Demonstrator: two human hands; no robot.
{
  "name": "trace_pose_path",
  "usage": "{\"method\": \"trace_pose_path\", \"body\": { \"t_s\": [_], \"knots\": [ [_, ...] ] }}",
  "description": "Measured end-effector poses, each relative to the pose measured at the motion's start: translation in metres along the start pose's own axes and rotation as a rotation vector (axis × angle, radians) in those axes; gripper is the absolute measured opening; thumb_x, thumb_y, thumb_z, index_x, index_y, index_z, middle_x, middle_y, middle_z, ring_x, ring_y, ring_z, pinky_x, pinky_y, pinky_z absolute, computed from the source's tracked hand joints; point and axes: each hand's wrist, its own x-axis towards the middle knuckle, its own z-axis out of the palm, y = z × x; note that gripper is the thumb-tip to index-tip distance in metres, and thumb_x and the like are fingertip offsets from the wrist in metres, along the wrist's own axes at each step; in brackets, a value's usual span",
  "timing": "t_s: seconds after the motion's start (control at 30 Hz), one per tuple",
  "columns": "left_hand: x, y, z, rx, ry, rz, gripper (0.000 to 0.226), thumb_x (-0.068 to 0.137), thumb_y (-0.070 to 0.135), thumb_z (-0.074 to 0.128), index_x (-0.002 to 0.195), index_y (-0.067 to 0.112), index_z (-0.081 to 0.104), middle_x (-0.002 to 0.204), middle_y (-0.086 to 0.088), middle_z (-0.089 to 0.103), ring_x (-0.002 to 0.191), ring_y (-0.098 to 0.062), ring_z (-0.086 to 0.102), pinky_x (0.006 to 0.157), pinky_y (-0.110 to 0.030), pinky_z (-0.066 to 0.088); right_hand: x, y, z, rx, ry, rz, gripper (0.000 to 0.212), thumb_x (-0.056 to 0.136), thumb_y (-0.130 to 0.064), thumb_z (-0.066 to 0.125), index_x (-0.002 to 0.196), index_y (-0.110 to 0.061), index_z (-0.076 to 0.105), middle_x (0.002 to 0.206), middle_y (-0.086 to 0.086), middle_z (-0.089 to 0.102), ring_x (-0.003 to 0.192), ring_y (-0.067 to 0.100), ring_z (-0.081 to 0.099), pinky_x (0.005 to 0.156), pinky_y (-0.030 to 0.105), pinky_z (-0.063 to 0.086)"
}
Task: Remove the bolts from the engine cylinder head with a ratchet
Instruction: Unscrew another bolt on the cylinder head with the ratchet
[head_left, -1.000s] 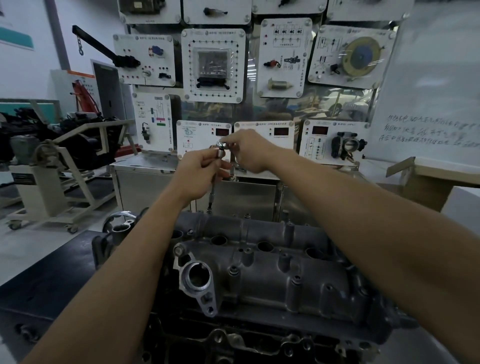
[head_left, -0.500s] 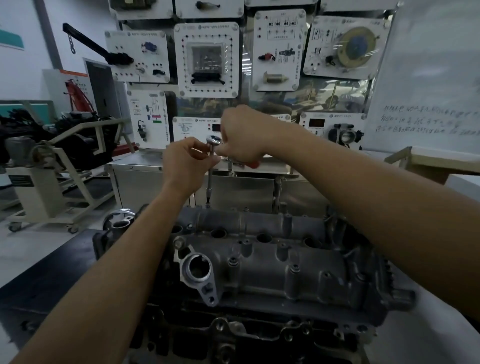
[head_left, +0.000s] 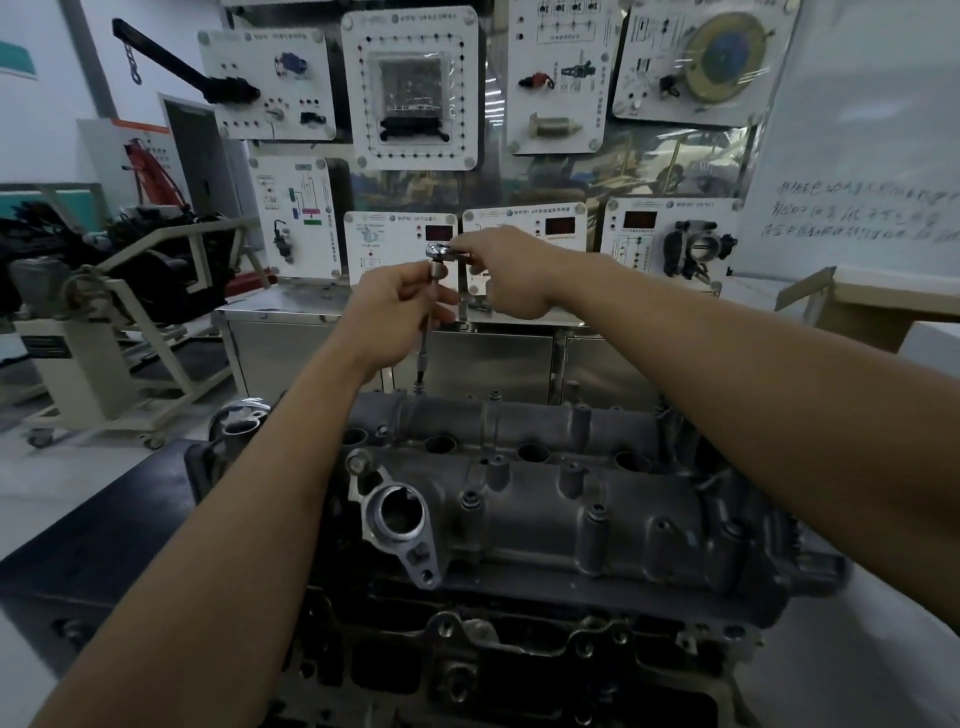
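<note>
The grey engine cylinder head (head_left: 545, 499) fills the lower middle of the head view, with several bolts standing on its top. A chrome ratchet (head_left: 439, 251) sits on a long thin extension bar (head_left: 425, 338) that runs down to a bolt (head_left: 418, 387) at the head's far edge. My left hand (head_left: 395, 306) grips the extension just under the ratchet head. My right hand (head_left: 511, 273) holds the ratchet handle, which is mostly hidden in the fist.
A steel cabinet (head_left: 322, 343) with wall-mounted training panels (head_left: 410, 88) stands right behind the engine. An engine stand on castors (head_left: 104, 332) is at the left. A whiteboard (head_left: 857, 156) and a cardboard box (head_left: 872, 306) are at the right. The engine rests on a dark bench (head_left: 104, 540).
My right hand has swung the ratchet handle back to the right, out from in front of the ratchet head. My left hand kept its hold on the extension.
</note>
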Motion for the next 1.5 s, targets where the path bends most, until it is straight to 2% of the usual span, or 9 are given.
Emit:
{"method": "trace_pose_path", "body": {
  "t_s": [0.23,0.37,0.6,0.87,0.93,1.0,1.17,1.33,1.5],
  "knots": [
    [-0.002,0.001,-0.002,0.036,0.036,0.012,0.019,0.102,-0.001,0.051,0.116,-0.002,0.063,0.089,-0.008,0.071,0.068,-0.005,0.071,0.066,-0.017,0.056,0.004,-0.010,-0.005,-0.043,-0.096,-0.004,0.054,0.092,-0.001,0.051,0.143,-0.015,0.040,0.125,0.011,0.057,0.107,0.028,0.057,0.089,0.043,0.052],
    [-0.002,0.002,-0.005,0.075,0.111,0.016,0.013,0.096,0.001,0.063,0.109,0.001,0.065,0.087,-0.007,0.072,0.065,-0.004,0.071,0.059,-0.015,0.055,-0.007,-0.020,-0.017,-0.292,-0.002,-0.004,0.003,0.091,-0.009,0.058,0.090,-0.010,0.055,0.090,0.010,0.058,0.075,0.025,0.057,0.060,0.034,0.045],
    [-0.002,0.003,-0.007,0.184,0.241,0.074,0.022,0.080,0.008,0.084,0.076,0.019,0.065,0.072,0.000,0.070,0.059,-0.006,0.069,0.053,-0.011,0.048,-0.022,-0.054,-0.039,-0.495,0.025,-0.064,0.024,0.092,-0.008,0.062,0.069,-0.012,0.054,0.048,0.000,0.055,0.050,0.015,0.050,0.044,0.025,0.031],
    [-0.003,0.002,0.002,0.065,0.087,0.028,0.012,0.099,0.006,0.060,0.094,0.014,0.067,0.082,-0.004,0.068,0.071,-0.011,0.064,0.064,-0.017,0.053,-0.002,-0.026,-0.016,-0.314,0.132,0.009,0.019,0.087,0.007,0.053,0.081,-0.010,0.050,0.083,0.010,0.054,0.064,0.021,0.050,0.051,0.032,0.036],
    [-0.001,0.003,0.003,0.020,0.049,0.002,0.016,0.103,0.004,0.051,0.101,0.009,0.065,0.086,-0.003,0.070,0.070,-0.008,0.068,0.065,-0.017,0.053,0.008,-0.011,-0.011,-0.158,-0.027,0.008,0.033,0.089,0.006,0.049,0.115,-0.010,0.060,0.114,0.012,0.063,0.087,0.026,0.060,0.071,0.038,0.051],
    [-0.001,0.003,0.002,-0.025,0.014,-0.038,0.018,0.106,0.004,0.045,0.110,0.006,0.062,0.091,-0.004,0.071,0.073,-0.008,0.070,0.069,-0.020,0.057,0.011,0.001,-0.009,0.040,-0.202,0.039,0.072,0.090,0.008,0.043,0.156,-0.020,0.031,0.147,0.010,0.048,0.119,0.031,0.058,0.099,0.046,0.052],
    [-0.001,0.002,0.001,-0.042,-0.030,-0.058,0.022,0.107,0.006,0.044,0.102,0.011,0.065,0.092,-0.004,0.073,0.077,-0.011,0.074,0.072,-0.021,0.058,0.007,0.009,-0.001,0.070,-0.243,0.022,0.082,0.095,0.004,0.043,0.162,-0.019,0.000,0.166,0.009,0.021,0.150,0.027,0.027,0.118,0.036,0.029],
    [-0.002,-0.001,-0.004,0.055,0.114,0.011,0.015,0.097,0.001,0.061,0.088,0.011,0.067,0.075,-0.002,0.072,0.063,-0.010,0.072,0.061,-0.021,0.058,-0.002,-0.009,-0.015,-0.181,-0.007,0.000,0.023,0.094,-0.004,0.047,0.111,-0.010,0.061,0.115,0.016,0.063,0.098,0.031,0.062,0.087,0.047,0.054],
    [0.000,-0.002,-0.003,0.190,0.275,0.039,0.023,0.080,0.012,0.085,0.072,0.018,0.064,0.071,-0.005,0.071,0.063,-0.019,0.071,0.065,-0.035,0.061,-0.018,-0.032,-0.039,-0.177,0.085,-0.079,0.037,0.100,-0.029,0.056,0.066,-0.016,0.048,0.066,0.003,0.055,0.062,0.021,0.055,0.061,0.034,0.045]
  ]
}}
